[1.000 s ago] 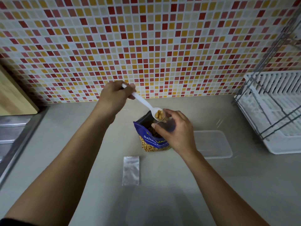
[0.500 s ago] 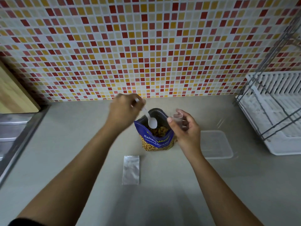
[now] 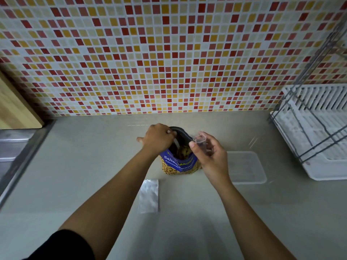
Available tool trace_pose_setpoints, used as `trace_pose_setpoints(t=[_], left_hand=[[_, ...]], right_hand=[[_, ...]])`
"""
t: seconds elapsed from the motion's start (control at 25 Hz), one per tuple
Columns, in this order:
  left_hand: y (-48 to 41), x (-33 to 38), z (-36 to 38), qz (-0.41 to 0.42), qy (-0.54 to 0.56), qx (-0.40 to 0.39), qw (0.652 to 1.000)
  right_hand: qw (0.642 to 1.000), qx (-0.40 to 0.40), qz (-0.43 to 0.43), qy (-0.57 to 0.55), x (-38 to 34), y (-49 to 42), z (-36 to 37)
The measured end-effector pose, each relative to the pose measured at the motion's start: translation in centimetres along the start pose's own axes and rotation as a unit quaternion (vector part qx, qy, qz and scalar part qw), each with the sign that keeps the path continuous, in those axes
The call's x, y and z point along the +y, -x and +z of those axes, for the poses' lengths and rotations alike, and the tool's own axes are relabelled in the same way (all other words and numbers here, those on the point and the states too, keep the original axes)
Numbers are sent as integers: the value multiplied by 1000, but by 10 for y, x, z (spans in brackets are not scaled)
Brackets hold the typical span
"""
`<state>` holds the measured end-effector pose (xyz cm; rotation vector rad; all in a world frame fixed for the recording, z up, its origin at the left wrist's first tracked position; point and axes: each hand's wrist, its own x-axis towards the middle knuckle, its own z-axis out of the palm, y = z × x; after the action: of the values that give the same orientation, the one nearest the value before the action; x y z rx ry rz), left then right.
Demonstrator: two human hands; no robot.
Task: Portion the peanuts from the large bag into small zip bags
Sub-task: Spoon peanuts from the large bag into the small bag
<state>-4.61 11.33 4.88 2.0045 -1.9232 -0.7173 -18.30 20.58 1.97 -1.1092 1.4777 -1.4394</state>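
A pale worktop (image 3: pixel 78 166) runs back to a mosaic-tiled wall (image 3: pixel 169 53). Nearest lies a flat small zip bag (image 3: pixel 148 196). Beyond it stands the open peanut bag (image 3: pixel 178 165). The left hand (image 3: pixel 156 138), fingers closed on a white spoon (image 3: pixel 176 142), dips into it. Just beside it, the right hand (image 3: pixel 211 156) pinches another clear zip bag (image 3: pixel 201 142) open.

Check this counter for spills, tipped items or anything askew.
Nothing stands out. The peanut bag stands upright and open, with the left hand dipping a white spoon into it. The right hand holds a small zip bag open. A spare zip bag lies flat; no loose peanuts show on the countertop.
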Motion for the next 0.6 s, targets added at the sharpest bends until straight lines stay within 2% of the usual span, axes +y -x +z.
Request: trace_pose_setpoints(t=[0.36, 0.6], left_hand=[[13, -8, -16, -27, 236, -19, 971], [20, -16, -31, -77, 320, 7, 944]], right_hand=[[1000, -15, 0, 21, 0, 1, -3], [998, 40, -39, 40, -4, -1, -8]])
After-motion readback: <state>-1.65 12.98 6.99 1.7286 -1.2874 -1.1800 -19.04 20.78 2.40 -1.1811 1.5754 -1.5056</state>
